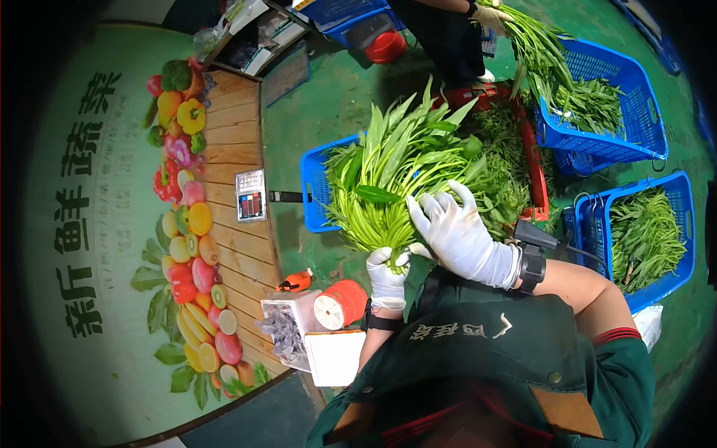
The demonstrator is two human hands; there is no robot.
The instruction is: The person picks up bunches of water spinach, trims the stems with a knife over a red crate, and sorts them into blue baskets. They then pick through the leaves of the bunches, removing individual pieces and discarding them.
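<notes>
My left hand (387,278), in a white glove, is closed around the lower stems of a large bunch of water spinach (388,175). The long green stems and narrow leaves fan out forward from this grip. Beside the bunch on the right is my white-gloved right hand (463,233), its fingers apart and its fingertips close to the stems and one stray leaf. Its thumb points toward the stem ends near my left hand. Beyond the bunch, a red crate (537,175) of loose greens is partly hidden behind the leaves.
A blue basket (312,175) and a digital scale (251,196) are on the left. Blue baskets of greens (648,235) stand on the right. A red bucket (347,299) sits near my left wrist. Across from me, another person's gloved hand (493,19) holds greens.
</notes>
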